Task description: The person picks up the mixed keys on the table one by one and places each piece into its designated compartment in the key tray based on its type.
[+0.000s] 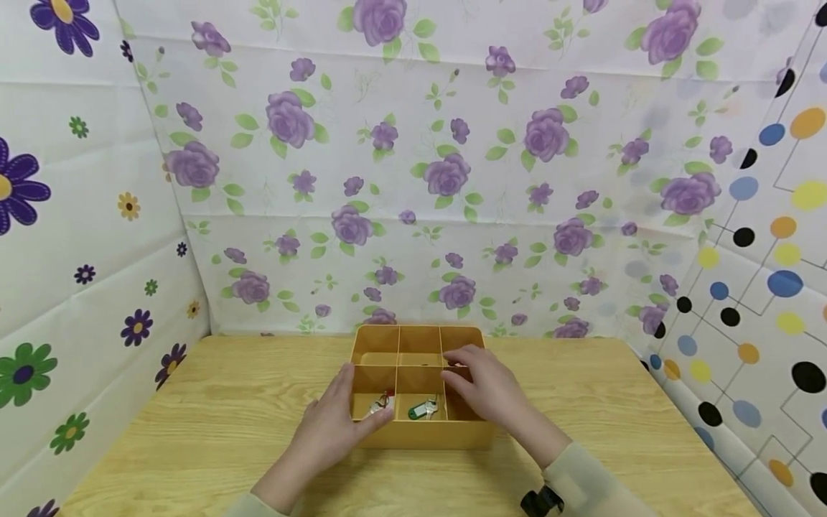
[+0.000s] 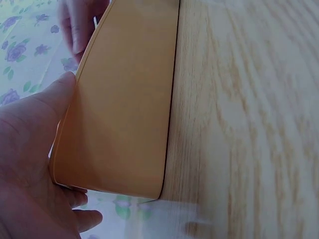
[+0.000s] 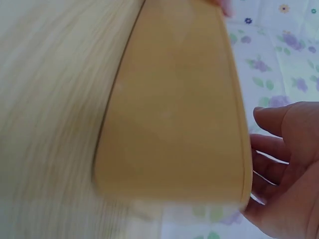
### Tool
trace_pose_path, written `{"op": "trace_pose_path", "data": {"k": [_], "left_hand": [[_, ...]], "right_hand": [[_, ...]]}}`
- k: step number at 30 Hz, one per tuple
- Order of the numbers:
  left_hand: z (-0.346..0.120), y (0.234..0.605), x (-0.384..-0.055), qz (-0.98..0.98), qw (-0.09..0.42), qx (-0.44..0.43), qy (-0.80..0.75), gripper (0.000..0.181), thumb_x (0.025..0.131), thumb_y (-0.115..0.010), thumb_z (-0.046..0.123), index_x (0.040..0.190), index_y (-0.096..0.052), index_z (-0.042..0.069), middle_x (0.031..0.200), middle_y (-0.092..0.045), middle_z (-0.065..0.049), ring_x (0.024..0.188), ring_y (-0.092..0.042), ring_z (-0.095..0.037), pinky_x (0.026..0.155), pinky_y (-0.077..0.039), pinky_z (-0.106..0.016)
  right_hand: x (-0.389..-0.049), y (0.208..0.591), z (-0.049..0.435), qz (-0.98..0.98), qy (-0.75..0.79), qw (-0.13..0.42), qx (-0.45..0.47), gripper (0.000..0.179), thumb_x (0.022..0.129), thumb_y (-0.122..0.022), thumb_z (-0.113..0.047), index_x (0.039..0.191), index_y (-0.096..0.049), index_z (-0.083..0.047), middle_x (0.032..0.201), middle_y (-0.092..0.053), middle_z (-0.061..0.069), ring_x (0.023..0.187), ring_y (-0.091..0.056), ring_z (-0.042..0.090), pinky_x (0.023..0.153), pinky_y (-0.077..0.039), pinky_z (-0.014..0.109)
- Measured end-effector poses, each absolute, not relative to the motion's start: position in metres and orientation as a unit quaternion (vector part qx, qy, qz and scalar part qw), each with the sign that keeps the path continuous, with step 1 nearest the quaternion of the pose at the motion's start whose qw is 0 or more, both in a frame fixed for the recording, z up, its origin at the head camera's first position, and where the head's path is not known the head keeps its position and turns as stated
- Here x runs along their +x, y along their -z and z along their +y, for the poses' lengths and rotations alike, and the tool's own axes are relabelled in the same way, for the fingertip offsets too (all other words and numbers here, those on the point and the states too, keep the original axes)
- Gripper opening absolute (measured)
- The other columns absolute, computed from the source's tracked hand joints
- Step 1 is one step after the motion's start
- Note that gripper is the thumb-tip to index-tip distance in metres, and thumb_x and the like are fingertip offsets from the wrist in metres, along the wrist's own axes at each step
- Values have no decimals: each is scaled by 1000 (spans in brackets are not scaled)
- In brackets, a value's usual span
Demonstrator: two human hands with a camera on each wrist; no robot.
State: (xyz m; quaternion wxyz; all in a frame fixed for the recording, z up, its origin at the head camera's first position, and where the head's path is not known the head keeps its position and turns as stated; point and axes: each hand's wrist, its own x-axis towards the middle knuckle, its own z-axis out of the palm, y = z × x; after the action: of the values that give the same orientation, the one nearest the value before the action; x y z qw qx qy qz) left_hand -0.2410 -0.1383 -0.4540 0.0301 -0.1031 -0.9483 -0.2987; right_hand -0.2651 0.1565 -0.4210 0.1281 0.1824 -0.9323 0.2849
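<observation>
A yellow divided box (image 1: 426, 435) with two rows of compartments stands on the table. My left hand (image 1: 329, 429) holds its front left corner, thumb along the front rim and fingers on the left side. In the left wrist view, the thumb of my left hand (image 2: 30, 144) meets the rim. A key with a red tag (image 1: 382, 403) lies in the front left compartment, a key with a green tag (image 1: 423, 409) in the front middle one. My right hand (image 1: 489, 384) is over the right compartments, thumb apart from the fingers. Something small and red (image 1: 457, 364) shows beneath it, mostly hidden.
The wooden table (image 1: 258, 388) extends on both sides of the box. A curtain with purple roses (image 1: 446, 237) hangs behind it, with patterned sheets at left and right. A black strap (image 1: 543, 500) is near the right sleeve.
</observation>
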Motion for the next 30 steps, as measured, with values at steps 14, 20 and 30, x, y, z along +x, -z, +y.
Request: {"op": "trace_pose_path", "data": {"k": [14,20,30], "left_hand": [[-142,453,-238,-940,26,-121,317,123,98,-68,76,174,-15,-4,181,-18,-22,163,-28,-47,119,-19,-86],[-137,454,-234,-941,27,-129,312,126,96,-66,81,173,-17,-5,180,-19,-23,163,-28,-48,119,-21,-85],[-124,454,-227,-940,27,-131,313,127,94,-61,86,174,-19,-4,180,-19,-22,161,-32,-46,120,-22,-84]], "right_hand": [[-243,444,201,-943,-271,79,173,79,111,-68,-46,171,-39,-3,177,-29,24,161,-29,50,124,-33,70],[-238,452,208,-943,-290,44,157,83,112,-61,-55,174,-33,-8,182,-20,18,163,-27,48,124,-32,71],[-233,449,223,-947,-273,50,159,83,112,-62,-54,173,-35,-6,181,-24,18,160,-33,48,123,-35,70]]}}
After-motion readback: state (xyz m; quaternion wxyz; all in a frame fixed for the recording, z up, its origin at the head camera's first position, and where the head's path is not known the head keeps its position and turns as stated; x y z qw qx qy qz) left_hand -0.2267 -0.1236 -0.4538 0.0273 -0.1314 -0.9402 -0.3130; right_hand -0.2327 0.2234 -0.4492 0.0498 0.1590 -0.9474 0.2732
